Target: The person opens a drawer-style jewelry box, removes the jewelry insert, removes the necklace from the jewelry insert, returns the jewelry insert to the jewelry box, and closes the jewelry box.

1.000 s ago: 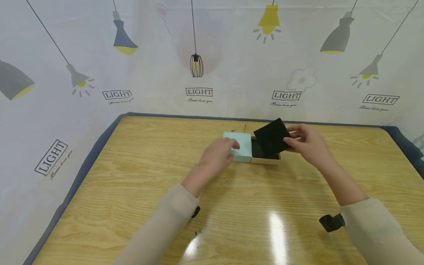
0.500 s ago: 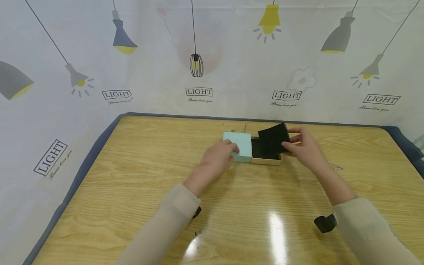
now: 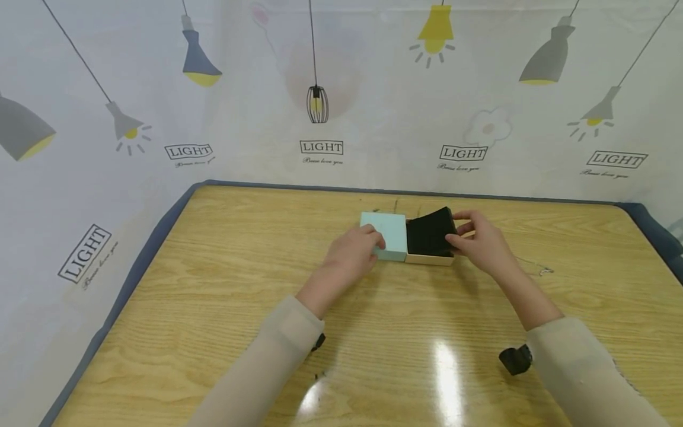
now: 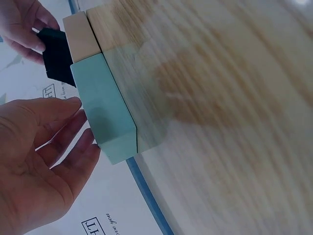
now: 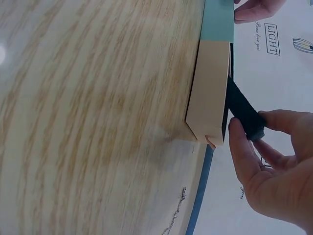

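Note:
A small cardboard drawer box lies on the wooden table, its pale teal sleeve (image 3: 392, 228) at the left and its beige tray (image 3: 429, 260) pulled out to the right. On the sleeve's top rest the relaxed fingers of my left hand (image 3: 349, 249). My right hand (image 3: 480, 240) pinches a square black pad (image 3: 431, 232) by its right edge, between thumb and fingers. Tilted, the pad dips into the tray with its right side raised, as the black pad (image 5: 246, 111) in the right wrist view shows. It hides the tray's inside.
A thin silver chain (image 3: 544, 271) lies on the table (image 3: 240, 267) to the right, partly behind my right forearm; the right wrist view shows the chain (image 5: 176, 213) closer. Beyond the table's blue-edged back stands a lamp-patterned wall covering (image 3: 384, 118).
My right hand has moved left and down with the black pad, which now sits lower and more squarely over the tray. More of the chain shows. My left hand has stayed on the sleeve.

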A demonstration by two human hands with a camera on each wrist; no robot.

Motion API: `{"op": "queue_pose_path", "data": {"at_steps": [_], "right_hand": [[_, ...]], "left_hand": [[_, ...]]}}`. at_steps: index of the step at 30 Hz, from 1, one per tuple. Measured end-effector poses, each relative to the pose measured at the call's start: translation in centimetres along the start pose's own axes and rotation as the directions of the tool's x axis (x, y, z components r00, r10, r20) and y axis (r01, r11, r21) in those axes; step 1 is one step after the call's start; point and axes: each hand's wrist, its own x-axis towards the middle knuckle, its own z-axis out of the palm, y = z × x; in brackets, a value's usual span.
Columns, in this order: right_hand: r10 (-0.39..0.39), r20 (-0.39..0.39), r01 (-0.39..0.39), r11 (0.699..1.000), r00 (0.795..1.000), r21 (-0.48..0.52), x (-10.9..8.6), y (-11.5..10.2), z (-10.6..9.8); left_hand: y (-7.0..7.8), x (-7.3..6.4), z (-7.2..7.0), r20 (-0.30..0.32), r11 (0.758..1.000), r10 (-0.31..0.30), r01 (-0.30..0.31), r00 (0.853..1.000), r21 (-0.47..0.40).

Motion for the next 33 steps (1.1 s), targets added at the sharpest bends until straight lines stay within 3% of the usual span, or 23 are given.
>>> {"op": "queue_pose_path", "data": {"at_steps": [19, 33], "right_hand": [[0.010, 0.009, -0.009, 0.994, 1.000, -0.110, -0.08, 0.20, 0.10], [-0.004, -0.017, 0.000, 0.972, 1.000, -0.233, 0.12, 0.36, 0.44]], "left_hand": [[-0.14, -0.19, -0.04, -0.003, 1.000, 0.003, -0.003, 1.000, -0.031], [-0.07, -0.02, -0.01, 0.004, 0.999, 0.003, -0.003, 1.000, -0.034]]}}
